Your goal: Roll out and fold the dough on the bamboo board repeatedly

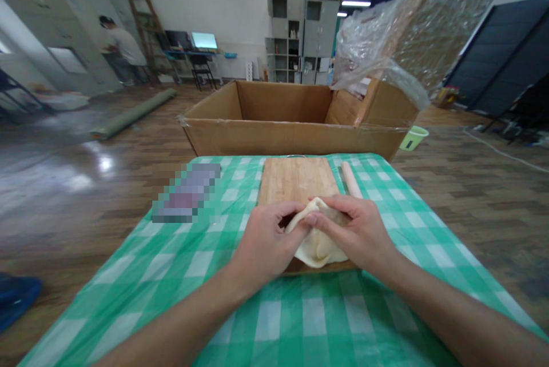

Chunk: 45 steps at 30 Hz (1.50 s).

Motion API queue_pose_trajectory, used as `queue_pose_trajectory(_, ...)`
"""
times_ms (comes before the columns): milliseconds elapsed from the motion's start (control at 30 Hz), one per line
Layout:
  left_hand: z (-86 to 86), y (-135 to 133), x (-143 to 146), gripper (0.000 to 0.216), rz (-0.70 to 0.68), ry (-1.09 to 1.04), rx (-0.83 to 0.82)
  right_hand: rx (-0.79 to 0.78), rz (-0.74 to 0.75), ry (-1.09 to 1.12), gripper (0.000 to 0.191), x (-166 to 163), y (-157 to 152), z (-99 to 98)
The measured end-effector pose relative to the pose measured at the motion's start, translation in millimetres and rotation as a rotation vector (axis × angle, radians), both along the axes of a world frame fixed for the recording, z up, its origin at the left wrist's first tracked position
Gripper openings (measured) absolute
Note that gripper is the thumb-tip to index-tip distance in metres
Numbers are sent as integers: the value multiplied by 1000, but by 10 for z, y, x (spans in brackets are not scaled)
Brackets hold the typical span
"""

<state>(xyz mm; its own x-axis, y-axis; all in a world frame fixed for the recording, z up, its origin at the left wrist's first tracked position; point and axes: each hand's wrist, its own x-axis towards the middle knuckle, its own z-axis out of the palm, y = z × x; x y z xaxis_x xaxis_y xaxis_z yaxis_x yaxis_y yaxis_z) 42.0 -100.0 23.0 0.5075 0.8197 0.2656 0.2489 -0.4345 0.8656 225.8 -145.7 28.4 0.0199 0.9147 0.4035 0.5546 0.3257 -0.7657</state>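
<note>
A pale, thin piece of dough is gathered between my two hands over the near part of a wooden cutting board. My left hand pinches its upper left edge between thumb and fingers. From the other side my right hand grips the upper right edge, and the two thumbs meet near the top fold. The dough's lower part hangs loose and creased toward me. Whether anything lies inside the fold I cannot tell. Beyond my right hand lies a wooden rolling pin, beside the board.
A green and white checked tablecloth covers the table. At its far left lies a pixelated flat object. Behind the table stands a large open cardboard box with plastic wrap on its right. A person is at the back left.
</note>
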Motion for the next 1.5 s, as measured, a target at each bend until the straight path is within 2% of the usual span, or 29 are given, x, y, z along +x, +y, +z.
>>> queue_pose_trajectory(67,36,-33,1,23,11,-9,47,-2,-12,-6,24,-23,-15,19)
queue_pose_trajectory(167,53,-52,11,20,37,-2,57,-29,-6,100,28,-53,-26,37)
queue_pose_trajectory(300,15,-47,42,23,55,-43,-11,-94,43,320,30,-59,-2,20)
queue_pose_trajectory(467,-48,-41,79,31,66,-75,-67,-122,-3,512,41,-53,56,-7)
queue_pose_trajectory(667,-15,-22,41,22,69,-62,-23,-119,8,483,42,-44,73,10)
queue_pose_trajectory(833,24,-28,35,21,64,-98,-45,-109,-55,376,40,-6,43,18)
queue_pose_trajectory(1033,37,-1,39,27,74,-202,-175,-187,14,630,46,15,86,-44)
queue_pose_trajectory(1167,-10,53,42,37,66,-326,-365,-286,143,791,51,56,126,-61)
queue_pose_trajectory(1333,-104,117,52,45,33,-473,-569,-301,215,705,45,76,128,-57)
queue_pose_trajectory(1500,-124,102,52,41,24,-459,-594,-241,200,626,39,79,116,-61)
